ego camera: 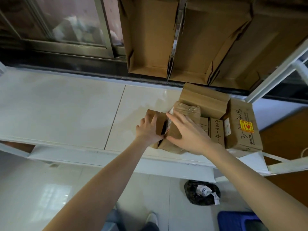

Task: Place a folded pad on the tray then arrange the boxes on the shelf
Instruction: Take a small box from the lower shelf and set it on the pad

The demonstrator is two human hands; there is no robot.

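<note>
Several brown cardboard boxes crowd the right end of a white shelf board (66, 110). My left hand (147, 129) presses on the left side of a small open box (173, 134) at the front of the group, fingers around its flap. My right hand (190, 132) lies flat on top of the same box, fingers spread. Behind it stands a taped box (188, 109) and a taller one (205, 100). To the right sits a box with a yellow fragile sticker (245, 129) and handwriting. No tray or folded pad shows.
Three open cardboard boxes (150, 39) stand on the level above, at the back. A dark-framed window (58, 27) is at the upper left. On the tiled floor below lie a black bag (202, 192) with crumpled paper and a blue stool (240, 220).
</note>
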